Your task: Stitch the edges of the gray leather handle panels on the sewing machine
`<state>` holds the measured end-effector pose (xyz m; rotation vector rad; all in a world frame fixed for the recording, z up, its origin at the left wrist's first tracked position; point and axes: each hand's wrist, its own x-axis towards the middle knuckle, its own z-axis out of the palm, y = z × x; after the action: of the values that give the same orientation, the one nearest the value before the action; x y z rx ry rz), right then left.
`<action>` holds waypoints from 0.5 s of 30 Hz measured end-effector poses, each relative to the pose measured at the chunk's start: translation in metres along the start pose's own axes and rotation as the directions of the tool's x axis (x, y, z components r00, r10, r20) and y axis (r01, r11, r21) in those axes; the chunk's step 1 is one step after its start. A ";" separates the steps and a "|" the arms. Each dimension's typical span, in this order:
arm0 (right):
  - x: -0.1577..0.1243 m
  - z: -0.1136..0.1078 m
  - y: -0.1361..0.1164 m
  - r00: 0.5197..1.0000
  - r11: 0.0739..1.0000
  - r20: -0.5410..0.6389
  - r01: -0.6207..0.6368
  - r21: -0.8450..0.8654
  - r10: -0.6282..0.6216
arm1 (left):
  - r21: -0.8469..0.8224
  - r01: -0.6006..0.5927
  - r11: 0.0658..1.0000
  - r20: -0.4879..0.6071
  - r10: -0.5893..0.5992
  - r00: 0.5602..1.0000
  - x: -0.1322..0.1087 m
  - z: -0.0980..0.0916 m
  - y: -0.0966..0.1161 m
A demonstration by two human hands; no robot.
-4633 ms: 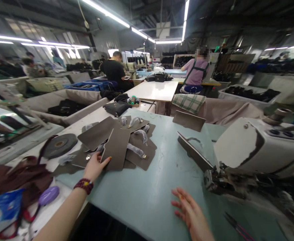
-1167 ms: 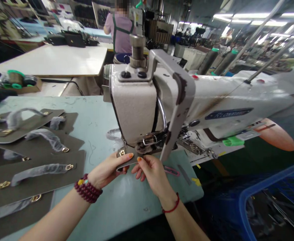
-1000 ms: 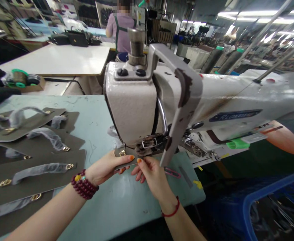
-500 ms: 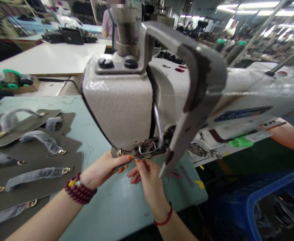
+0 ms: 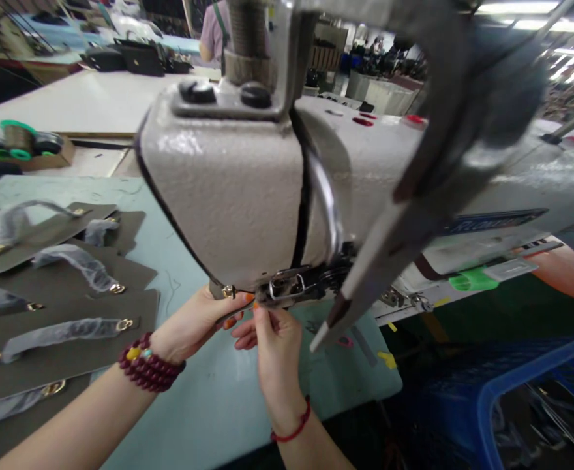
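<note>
A white sewing machine [image 5: 223, 189] fills the middle of the view. My left hand [image 5: 194, 323] pinches a dark grey leather piece [image 5: 215, 289] at the left of the machine's needle area, thumb on top and fingers beneath. Gold hardware [image 5: 227, 291] shows on that piece just above my thumb. With thumb and fingers pressed together, my right hand [image 5: 278, 349] grips the near edge of the same piece, below the presser foot mechanism [image 5: 287, 285]. The machine head and my fingers hide most of the piece.
Grey leather panels [image 5: 72, 346] with plastic-wrapped handles lie on the light green table [image 5: 189, 418] at left. A blue basket [image 5: 485, 405] stands at lower right. The metal lifting bar [image 5: 370, 267] hangs right of my right hand. Thread spools [image 5: 20, 140] sit in a box beyond.
The camera view has come closer to the machine head, which looks larger. Both hands appear slightly farther left in view, still on the leather piece.
</note>
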<state>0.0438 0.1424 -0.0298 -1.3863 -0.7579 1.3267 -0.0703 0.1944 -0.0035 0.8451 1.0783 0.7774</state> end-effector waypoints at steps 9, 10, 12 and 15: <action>0.000 -0.013 0.000 0.999 0.999 0.038 0.031 -0.037 -0.030 | -0.141 -0.083 0.987 -0.181 0.057 0.982 -0.009 0.016 -0.039; 0.000 -0.014 -0.002 0.998 0.998 0.048 0.030 -0.049 -0.027 | -0.159 -0.106 0.982 -0.209 0.072 0.975 -0.011 0.020 -0.043; 0.000 -0.018 -0.006 0.997 0.996 0.068 0.029 -0.081 -0.024 | -0.171 -0.154 0.973 -0.264 0.106 0.959 -0.014 0.029 -0.048; 0.001 -0.024 -0.014 0.995 0.991 0.098 0.019 -0.133 -0.006 | -0.173 -0.210 0.962 -0.378 0.132 0.916 -0.018 0.045 -0.052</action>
<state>0.0703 0.1411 -0.0206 -1.4276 -0.9342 1.3619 -0.0265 0.1459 -0.0309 0.6322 1.2300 1.2114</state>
